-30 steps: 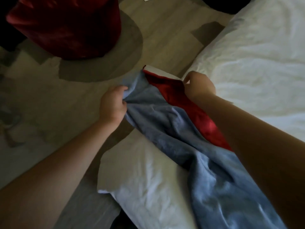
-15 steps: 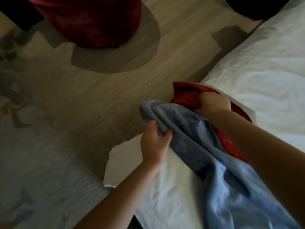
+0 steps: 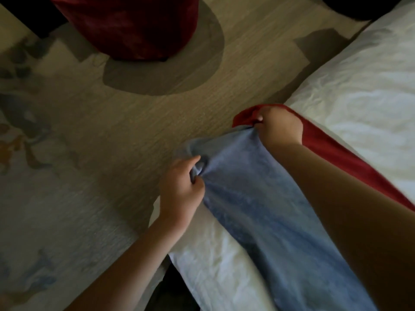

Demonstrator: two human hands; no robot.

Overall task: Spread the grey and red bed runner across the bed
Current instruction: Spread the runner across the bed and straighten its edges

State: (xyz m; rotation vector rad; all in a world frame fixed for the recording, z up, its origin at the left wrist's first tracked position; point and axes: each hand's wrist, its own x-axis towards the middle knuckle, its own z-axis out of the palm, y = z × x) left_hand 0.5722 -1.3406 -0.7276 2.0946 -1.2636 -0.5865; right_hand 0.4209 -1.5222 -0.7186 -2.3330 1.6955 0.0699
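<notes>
The grey and red bed runner (image 3: 258, 198) lies as a long band over the edge of the white bed (image 3: 363, 90), its grey-blue part nearer me and its red strip along the far side. My left hand (image 3: 182, 187) grips a bunched fold of the grey corner at the bed's edge. My right hand (image 3: 280, 126) pinches the end of the runner where grey meets red, just past the mattress side. The runner's near end runs out of view at the bottom right, partly under my right forearm.
A patterned carpet (image 3: 78, 176) covers the floor to the left of the bed. A round dark red pouf (image 3: 130, 25) stands on it at the top. A white sheet corner (image 3: 213, 261) hangs over the bed's side below my left hand.
Both hands have pulled the runner's end back toward the bed and lower. The left hand has shifted right along the grey edge, and the fabric between the hands is flatter.
</notes>
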